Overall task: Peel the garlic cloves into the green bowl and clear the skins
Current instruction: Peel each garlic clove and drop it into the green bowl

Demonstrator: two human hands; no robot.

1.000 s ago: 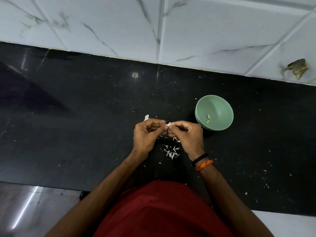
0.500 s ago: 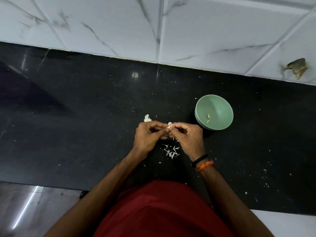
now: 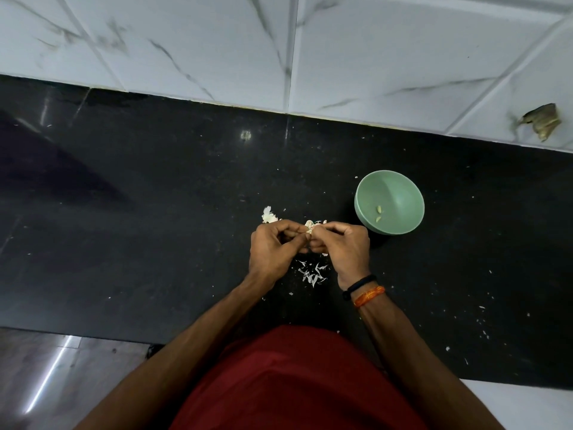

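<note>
I see a dim, cool-toned frame. The black counter point(image 3: 155, 212) swallows detail, with one small glare spot point(image 3: 245, 135) near the wall point(image 3: 217, 41). A broad soft shadow point(image 3: 46, 169) falls at left. Tile lines bow toward the edges from the wide lens. The floor streak point(image 3: 46, 380) looks blurred, perhaps reflected light.

Pale green round bowl point(image 3: 389, 206), speckled black stone counter point(image 3: 155, 228), grey-veined white marble wall tiles point(image 3: 217, 41), dark red shirt point(image 3: 294, 383).
</note>
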